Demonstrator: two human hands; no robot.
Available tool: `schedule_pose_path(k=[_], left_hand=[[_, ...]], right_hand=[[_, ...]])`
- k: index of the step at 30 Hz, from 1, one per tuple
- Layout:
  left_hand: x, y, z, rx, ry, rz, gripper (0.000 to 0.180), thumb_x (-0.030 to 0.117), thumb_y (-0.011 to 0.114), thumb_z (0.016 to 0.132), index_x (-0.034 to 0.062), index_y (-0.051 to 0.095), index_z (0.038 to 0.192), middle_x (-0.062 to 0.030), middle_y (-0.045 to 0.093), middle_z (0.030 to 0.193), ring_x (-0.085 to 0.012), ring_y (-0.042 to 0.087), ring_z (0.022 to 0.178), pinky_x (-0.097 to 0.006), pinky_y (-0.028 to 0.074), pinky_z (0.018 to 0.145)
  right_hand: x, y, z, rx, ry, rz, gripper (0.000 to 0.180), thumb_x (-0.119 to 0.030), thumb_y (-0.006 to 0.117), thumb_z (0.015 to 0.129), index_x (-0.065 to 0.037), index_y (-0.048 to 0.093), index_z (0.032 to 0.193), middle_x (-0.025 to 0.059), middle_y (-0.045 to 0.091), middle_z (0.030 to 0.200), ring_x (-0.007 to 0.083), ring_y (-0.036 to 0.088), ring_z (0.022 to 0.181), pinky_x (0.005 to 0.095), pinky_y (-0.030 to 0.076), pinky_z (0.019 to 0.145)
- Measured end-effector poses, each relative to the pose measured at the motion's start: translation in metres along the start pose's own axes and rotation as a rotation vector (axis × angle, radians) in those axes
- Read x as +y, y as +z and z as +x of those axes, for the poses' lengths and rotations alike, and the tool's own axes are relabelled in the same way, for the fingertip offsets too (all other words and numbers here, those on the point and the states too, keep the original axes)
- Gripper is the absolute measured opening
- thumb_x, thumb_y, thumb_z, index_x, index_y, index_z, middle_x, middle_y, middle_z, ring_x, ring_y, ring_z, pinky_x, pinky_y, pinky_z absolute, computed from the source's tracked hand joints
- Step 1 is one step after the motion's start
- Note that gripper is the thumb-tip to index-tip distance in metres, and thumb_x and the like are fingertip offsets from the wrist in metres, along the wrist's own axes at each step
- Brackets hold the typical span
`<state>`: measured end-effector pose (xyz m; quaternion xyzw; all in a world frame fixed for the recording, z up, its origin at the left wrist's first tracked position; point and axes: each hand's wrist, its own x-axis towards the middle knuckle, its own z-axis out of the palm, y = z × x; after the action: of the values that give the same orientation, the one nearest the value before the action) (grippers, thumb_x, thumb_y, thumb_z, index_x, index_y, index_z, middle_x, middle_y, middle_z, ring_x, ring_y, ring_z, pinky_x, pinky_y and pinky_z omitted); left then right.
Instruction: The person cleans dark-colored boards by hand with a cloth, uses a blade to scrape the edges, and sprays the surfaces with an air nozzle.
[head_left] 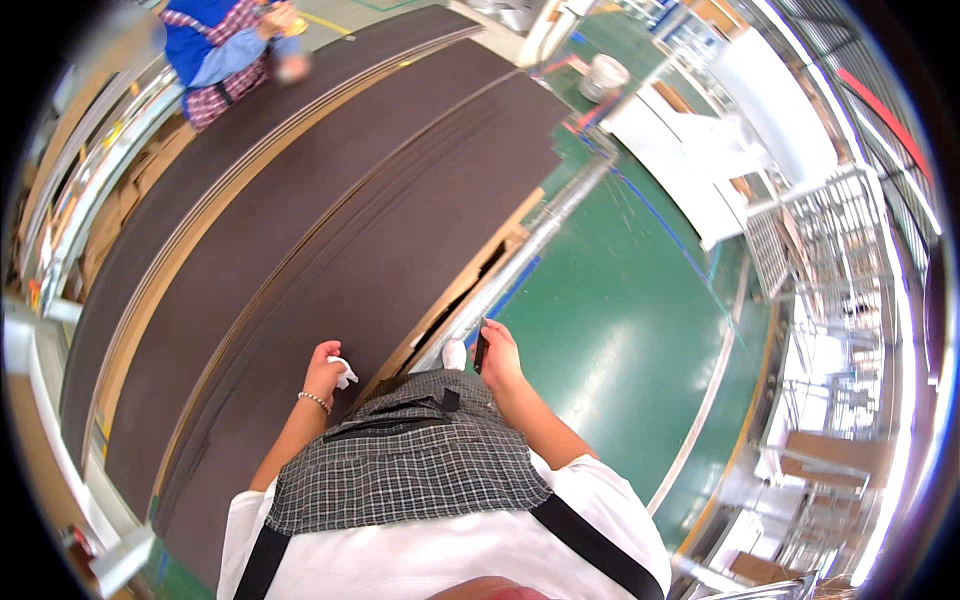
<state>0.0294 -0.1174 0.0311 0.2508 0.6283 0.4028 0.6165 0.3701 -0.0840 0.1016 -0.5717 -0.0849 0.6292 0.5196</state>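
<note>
Bright. Strip lights [905, 400] at right; white glare on floor [620, 270]. Fisheye bends edges, corners black. Blur top left.

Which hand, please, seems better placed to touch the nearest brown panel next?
Likely the left hand: holding a white scrap, it appears over the nearest brown panel; the right hand, gripping a dark object, appears beyond its edge.
</note>
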Motion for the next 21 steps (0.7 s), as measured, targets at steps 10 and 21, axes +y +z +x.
schedule_pose_path(k=[10, 21], left_hand=[[0.012, 0.083, 0.047, -0.163, 0.179, 0.218, 0.035, 0.006, 0.061, 0.090, 0.0040, 0.054, 0.124, -0.0088, 0.061, 0.112, -0.0163, 0.060, 0.097, -0.029, 0.051, 0.079], [0.036, 0.139, 0.010, 0.216, 1.012, 0.961, 0.026, 0.004, 0.048, 0.093, 0.0019, 0.063, 0.114, -0.0172, 0.057, 0.123, -0.0331, 0.055, 0.115, -0.040, 0.045, 0.101]], right_hand=[[-0.032, -0.098, -0.002, 0.099, -0.206, 0.136, 0.018, -0.010, 0.054, 0.093, -0.009, 0.057, 0.111, 0.0022, 0.057, 0.078, 0.0153, 0.055, 0.061, 0.0304, 0.045, 0.051], [-0.163, -0.218, 0.008, 0.204, -0.180, 0.236, 0.023, -0.010, 0.059, 0.089, -0.012, 0.059, 0.112, -0.0003, 0.055, 0.075, 0.0133, 0.053, 0.059, 0.0281, 0.045, 0.050]])
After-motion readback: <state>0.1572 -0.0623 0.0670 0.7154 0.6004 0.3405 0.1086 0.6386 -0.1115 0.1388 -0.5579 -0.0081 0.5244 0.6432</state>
